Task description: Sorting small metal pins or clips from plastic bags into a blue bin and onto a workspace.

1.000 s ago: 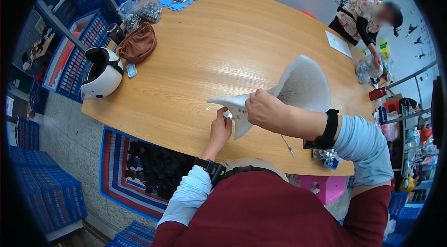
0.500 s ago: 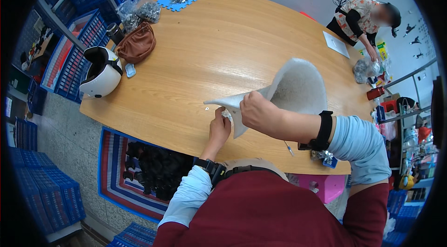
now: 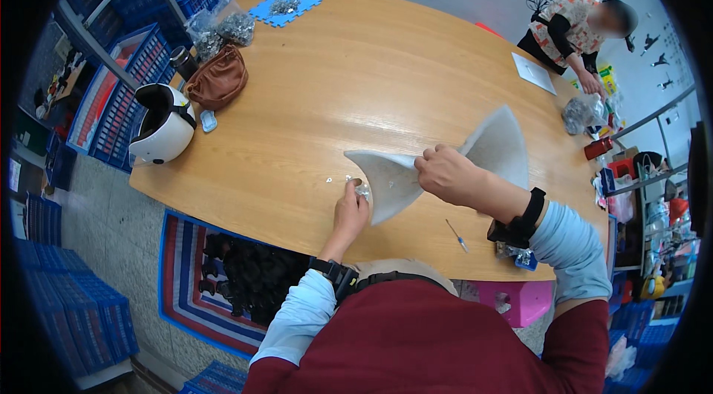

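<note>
While the right hand [image 3: 448,174] pinches the bent grey sheet [image 3: 392,187] over the worktop [image 3: 297,108], the left hand [image 3: 350,216] curls beside small shiny metal pieces [image 3: 362,190] at the sheet's left edge. Whether it grips any, I cannot tell.

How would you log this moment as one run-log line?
left hand: at small silvery parts | right hand: gripping bent whitish sheet | wooden table: thin blue-tipped tool lying near right forearm

no legible texts, labels, brands, numbers or signs anywhere in this view
</note>
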### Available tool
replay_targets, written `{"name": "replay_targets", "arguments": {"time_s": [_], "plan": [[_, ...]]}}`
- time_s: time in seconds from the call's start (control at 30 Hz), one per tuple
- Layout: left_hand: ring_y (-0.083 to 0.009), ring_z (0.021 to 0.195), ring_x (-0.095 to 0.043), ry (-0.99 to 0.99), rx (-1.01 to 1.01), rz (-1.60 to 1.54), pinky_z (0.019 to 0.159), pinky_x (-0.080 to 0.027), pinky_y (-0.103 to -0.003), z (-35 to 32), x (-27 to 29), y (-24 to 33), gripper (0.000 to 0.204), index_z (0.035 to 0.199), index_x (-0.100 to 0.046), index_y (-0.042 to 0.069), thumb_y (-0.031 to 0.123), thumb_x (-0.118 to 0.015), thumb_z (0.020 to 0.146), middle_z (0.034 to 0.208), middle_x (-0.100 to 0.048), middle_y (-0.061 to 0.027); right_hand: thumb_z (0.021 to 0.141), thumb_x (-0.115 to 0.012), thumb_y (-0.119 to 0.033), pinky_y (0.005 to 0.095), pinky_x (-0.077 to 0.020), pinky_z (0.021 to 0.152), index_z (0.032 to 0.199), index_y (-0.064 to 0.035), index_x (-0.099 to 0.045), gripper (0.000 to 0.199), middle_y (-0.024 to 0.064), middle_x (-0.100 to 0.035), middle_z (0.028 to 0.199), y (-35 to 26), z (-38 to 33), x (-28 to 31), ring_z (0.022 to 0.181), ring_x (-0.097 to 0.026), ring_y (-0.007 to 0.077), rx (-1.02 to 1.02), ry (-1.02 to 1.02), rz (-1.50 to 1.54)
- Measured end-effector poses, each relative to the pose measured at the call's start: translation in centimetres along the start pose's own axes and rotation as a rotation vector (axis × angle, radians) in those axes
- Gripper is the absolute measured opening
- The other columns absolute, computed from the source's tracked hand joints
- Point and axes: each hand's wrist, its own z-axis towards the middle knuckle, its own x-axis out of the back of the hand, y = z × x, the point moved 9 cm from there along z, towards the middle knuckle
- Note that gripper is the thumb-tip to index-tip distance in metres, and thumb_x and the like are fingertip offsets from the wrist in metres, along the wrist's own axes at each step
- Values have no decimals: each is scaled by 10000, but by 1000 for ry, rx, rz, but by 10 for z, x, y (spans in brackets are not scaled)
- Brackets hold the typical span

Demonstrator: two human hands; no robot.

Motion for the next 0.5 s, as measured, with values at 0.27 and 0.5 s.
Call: {"name": "replay_targets", "arguments": {"time_s": [0.27, 0.5], "plan": [[-297, 567, -564, -44, 26, -9, 515, -428, -368, 2, -6, -2, 298, 1045, -428, 8, 51, -495, 758, 619, -555, -163, 644, -557, -150, 255, -339, 558, 636, -91, -619, 85, 25, -519, 722, -36, 18, 15, 715, -488, 161, -7, -60, -158], [-354, 573, -552, -38, 39, -7, 509, -423, -423, -2, -6, -10, 269, 1022, -427, 35, 66, -477, 760, 600, -549, -169, 600, -581, -172, 268, -302, 517, 618, -100, -614, 81, 20, -497, 697, -58, 26, 27, 685, -469, 164, 23, -85, -250]]}}
